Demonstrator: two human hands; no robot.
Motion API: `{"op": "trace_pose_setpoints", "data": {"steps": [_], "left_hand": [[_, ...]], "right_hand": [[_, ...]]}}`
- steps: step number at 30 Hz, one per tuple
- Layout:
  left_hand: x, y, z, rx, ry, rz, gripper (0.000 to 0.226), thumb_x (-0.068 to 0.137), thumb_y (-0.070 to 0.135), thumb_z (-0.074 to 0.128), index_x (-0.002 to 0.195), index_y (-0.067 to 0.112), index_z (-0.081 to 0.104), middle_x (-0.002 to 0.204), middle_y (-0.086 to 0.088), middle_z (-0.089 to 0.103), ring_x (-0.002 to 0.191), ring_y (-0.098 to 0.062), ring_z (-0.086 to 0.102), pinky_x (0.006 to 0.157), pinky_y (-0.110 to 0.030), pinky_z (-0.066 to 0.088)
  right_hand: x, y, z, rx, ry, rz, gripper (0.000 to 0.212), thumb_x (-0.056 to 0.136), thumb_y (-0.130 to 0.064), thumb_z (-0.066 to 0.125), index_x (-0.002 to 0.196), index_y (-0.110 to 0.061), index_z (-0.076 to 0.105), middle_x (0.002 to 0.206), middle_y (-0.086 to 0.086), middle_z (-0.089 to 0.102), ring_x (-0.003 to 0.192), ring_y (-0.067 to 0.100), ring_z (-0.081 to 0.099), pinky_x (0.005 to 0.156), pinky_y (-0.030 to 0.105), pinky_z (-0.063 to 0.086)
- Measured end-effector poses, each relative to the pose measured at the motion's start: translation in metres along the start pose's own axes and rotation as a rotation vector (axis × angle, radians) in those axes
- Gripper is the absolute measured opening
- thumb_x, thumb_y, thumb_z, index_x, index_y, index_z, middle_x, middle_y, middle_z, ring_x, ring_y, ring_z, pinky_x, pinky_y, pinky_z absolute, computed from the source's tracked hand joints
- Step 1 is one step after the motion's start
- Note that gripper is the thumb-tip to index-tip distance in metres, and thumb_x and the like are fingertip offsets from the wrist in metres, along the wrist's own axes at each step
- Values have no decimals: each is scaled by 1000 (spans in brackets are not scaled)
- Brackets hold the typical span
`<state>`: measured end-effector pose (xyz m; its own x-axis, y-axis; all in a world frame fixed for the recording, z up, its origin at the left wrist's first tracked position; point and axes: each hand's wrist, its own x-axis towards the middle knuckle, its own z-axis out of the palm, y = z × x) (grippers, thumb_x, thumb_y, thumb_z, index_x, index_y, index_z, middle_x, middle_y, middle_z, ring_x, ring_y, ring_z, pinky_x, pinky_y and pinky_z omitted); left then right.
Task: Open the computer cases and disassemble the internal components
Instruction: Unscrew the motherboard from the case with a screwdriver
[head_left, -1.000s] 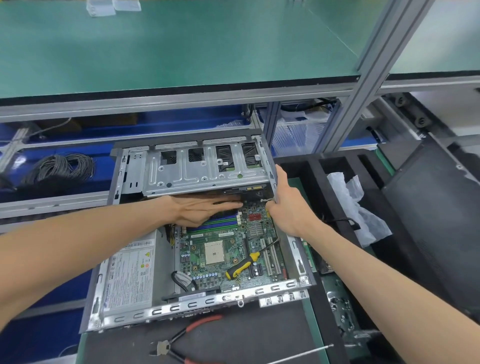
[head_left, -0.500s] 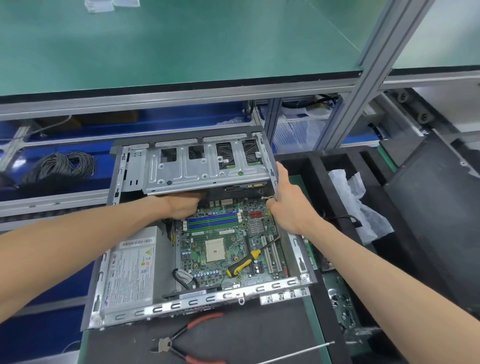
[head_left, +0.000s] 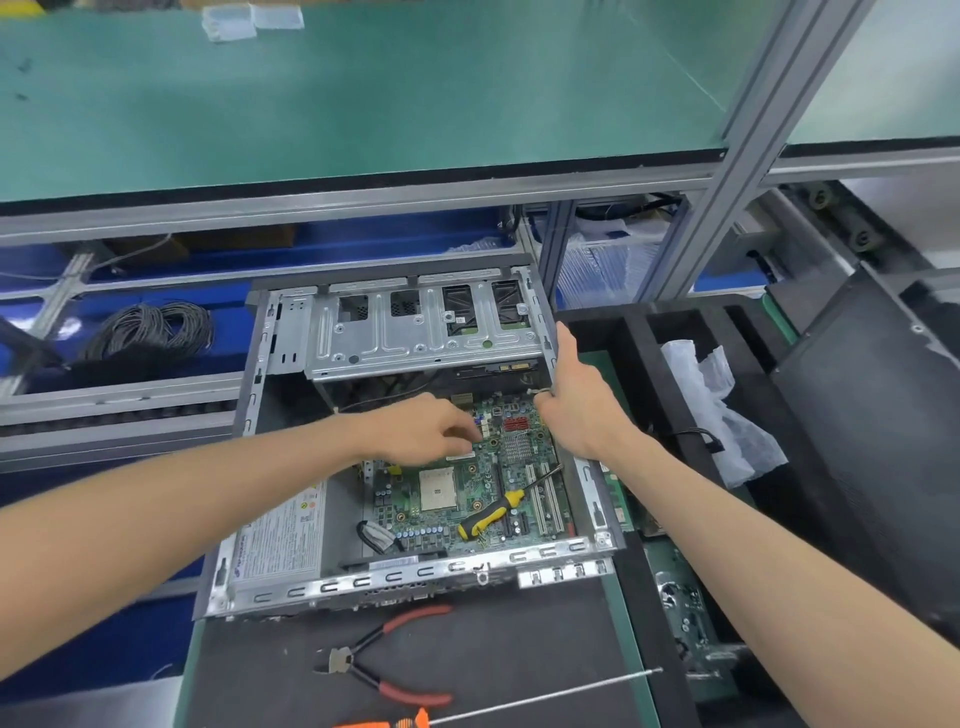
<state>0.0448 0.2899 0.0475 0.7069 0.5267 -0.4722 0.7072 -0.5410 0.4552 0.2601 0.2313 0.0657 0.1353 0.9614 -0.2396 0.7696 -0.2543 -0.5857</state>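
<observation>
Nearest, red-handled pliers (head_left: 382, 660) lie on the table (head_left: 519, 649) in front of an open computer case (head_left: 415, 577). Inside it, a yellow-and-black screwdriver (head_left: 485, 514) rests on the green circuit board (head_left: 467, 483). The left hand (head_left: 421, 431) hovers over the board, fingers curled; whether they pinch anything cannot be told. The right hand (head_left: 576, 400) grips the case's right wall beside the raised metal drive cage (head_left: 421, 332).

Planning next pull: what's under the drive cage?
Under the raised drive cage: a black cable, the motherboard's far edge, a dark component's connector end. Deeper in is shadowed. Right hand holds the case wall.
</observation>
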Motion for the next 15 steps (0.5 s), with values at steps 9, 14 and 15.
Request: {"op": "trace_pose_setpoints", "data": {"steps": [9,14,15], "left_hand": [[-14,-18,-10,496,-113,-176,19,94,6,49,104,16,62,103,-5,65,86,-22,64,77,-40,57],[-23,-43,-19,615,-210,-406,18,97,7,46,112,8,55,90,-5,52,67,-14,46,56,-28,42],[-23,-46,-20,615,-219,-437,17,98,7,45,109,7,57,84,-3,50,65,-13,43,55,-27,39]], "right_hand": [[-2,0,-1,-115,36,-53,92,97,-20,59,160,-18,-8,164,7,17,145,32,31,106,57,43],[-1,1,-1,-121,35,-49,93,96,-21,59,160,-19,-8,165,6,18,146,31,31,106,55,43],[-1,1,-1,-123,35,-49,94,96,-21,60,160,-19,-8,165,6,18,145,31,31,106,55,43]]}}
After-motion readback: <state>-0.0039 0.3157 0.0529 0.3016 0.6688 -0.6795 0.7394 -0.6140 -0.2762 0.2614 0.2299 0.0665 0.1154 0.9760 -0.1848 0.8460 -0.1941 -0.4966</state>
